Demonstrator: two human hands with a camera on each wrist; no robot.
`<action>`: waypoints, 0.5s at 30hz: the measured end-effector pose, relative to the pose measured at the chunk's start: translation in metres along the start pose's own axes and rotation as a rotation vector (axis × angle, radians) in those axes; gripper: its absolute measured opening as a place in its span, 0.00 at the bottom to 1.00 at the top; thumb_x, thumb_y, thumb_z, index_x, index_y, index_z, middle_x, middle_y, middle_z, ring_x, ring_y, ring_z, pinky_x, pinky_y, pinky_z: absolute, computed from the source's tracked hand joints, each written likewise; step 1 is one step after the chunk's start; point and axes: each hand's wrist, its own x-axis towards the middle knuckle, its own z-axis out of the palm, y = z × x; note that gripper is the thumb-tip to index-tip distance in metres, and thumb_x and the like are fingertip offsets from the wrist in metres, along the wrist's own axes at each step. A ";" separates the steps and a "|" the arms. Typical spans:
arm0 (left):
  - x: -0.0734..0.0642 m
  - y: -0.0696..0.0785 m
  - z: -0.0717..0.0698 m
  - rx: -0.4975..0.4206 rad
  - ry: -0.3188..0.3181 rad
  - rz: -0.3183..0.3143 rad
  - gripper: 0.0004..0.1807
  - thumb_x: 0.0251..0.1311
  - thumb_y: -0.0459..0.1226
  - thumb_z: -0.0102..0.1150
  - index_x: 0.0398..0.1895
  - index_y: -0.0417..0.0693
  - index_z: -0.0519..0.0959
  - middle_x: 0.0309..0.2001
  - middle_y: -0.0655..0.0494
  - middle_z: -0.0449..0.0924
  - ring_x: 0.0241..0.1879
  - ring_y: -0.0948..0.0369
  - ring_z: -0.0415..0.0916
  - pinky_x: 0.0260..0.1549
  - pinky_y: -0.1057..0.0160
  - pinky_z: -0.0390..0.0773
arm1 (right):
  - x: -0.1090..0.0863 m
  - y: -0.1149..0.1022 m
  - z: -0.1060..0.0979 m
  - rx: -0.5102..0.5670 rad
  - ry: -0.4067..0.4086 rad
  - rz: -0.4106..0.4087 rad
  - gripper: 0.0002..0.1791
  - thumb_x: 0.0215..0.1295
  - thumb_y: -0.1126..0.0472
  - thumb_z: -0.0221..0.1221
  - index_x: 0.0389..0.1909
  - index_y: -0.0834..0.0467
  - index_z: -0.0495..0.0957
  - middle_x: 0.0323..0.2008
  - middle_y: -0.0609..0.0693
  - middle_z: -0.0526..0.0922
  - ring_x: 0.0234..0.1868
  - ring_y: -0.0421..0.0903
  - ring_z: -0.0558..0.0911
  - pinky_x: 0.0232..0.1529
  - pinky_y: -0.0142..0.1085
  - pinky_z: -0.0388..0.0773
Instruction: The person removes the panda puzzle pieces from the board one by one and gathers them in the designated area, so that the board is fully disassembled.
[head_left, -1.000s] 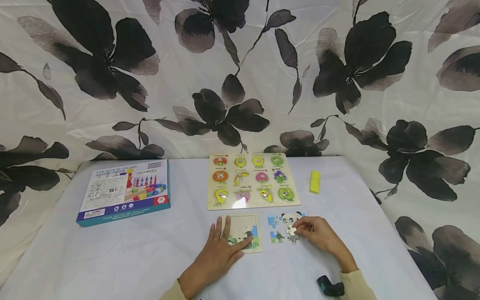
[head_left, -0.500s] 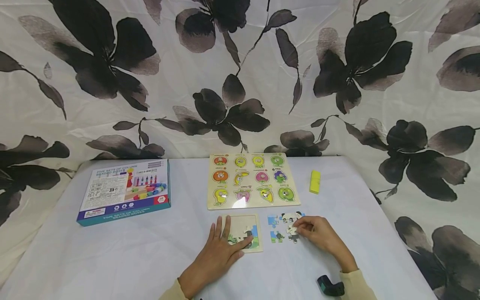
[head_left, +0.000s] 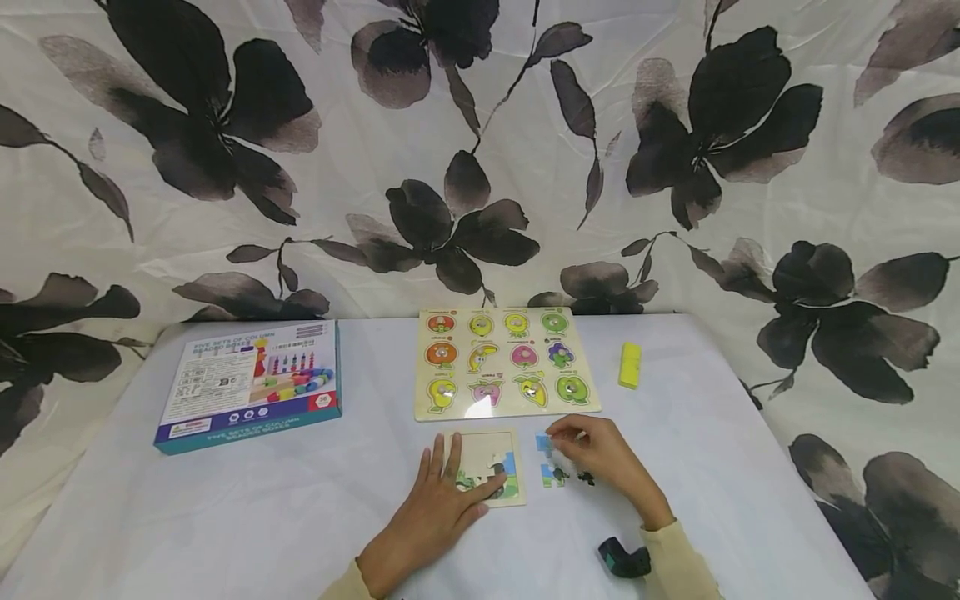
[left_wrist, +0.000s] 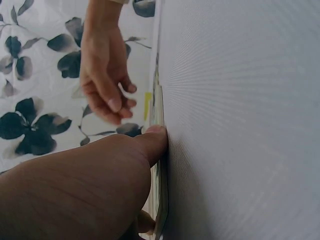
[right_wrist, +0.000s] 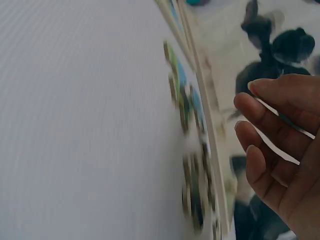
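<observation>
In the head view my left hand (head_left: 431,504) lies with straight fingers over the left side of a small wooden puzzle tray (head_left: 480,440), its thumb stretched across the fitted jigsaw pieces (head_left: 512,482) along the lower and right part. The left wrist view shows that thumb (left_wrist: 156,136) at the tray's edge. My right hand (head_left: 603,457) hovers over loose jigsaw pieces (head_left: 551,476) right of the tray and hides some of them. Its fingers are loosely bent with nothing between them in the right wrist view, where blurred pieces (right_wrist: 194,192) lie on the cloth.
Behind the tray lies a fruit puzzle board (head_left: 462,379). A boxed bead set (head_left: 247,383) sits at the left, and a yellow block (head_left: 630,365) at the back right. Near the right sleeve is a black angled object (head_left: 624,558). A floral cloth (head_left: 420,225) hangs behind the table.
My right hand has moved left and slightly away from me, off the white-and-grey piece its fingertips were at, and now covers the panda-face piece. My left hand stays put.
</observation>
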 end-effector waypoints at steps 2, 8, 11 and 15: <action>0.000 0.000 0.000 0.010 -0.006 0.000 0.23 0.70 0.51 0.44 0.68 0.76 0.64 0.71 0.26 0.41 0.70 0.28 0.33 0.64 0.32 0.47 | 0.006 -0.009 0.008 0.006 -0.021 -0.047 0.08 0.61 0.67 0.62 0.40 0.57 0.84 0.36 0.44 0.83 0.35 0.41 0.76 0.36 0.30 0.75; 0.000 -0.001 0.001 0.027 -0.015 0.004 0.23 0.71 0.52 0.43 0.69 0.77 0.63 0.72 0.26 0.40 0.70 0.28 0.32 0.64 0.32 0.47 | 0.020 -0.025 0.030 -0.011 -0.097 -0.163 0.09 0.61 0.66 0.62 0.42 0.57 0.84 0.40 0.44 0.84 0.40 0.41 0.78 0.40 0.36 0.77; 0.000 -0.001 0.001 0.027 -0.019 0.002 0.23 0.71 0.52 0.42 0.69 0.77 0.63 0.72 0.26 0.40 0.70 0.29 0.33 0.64 0.32 0.47 | 0.024 -0.027 0.039 -0.041 -0.130 -0.178 0.09 0.61 0.66 0.62 0.42 0.56 0.84 0.40 0.43 0.85 0.40 0.40 0.77 0.43 0.37 0.76; 0.000 -0.001 0.000 0.027 -0.013 0.002 0.23 0.71 0.52 0.43 0.68 0.76 0.65 0.71 0.26 0.42 0.70 0.28 0.34 0.64 0.32 0.48 | 0.026 -0.029 0.047 -0.095 -0.151 -0.197 0.09 0.61 0.66 0.62 0.41 0.56 0.85 0.40 0.44 0.85 0.41 0.40 0.77 0.45 0.37 0.75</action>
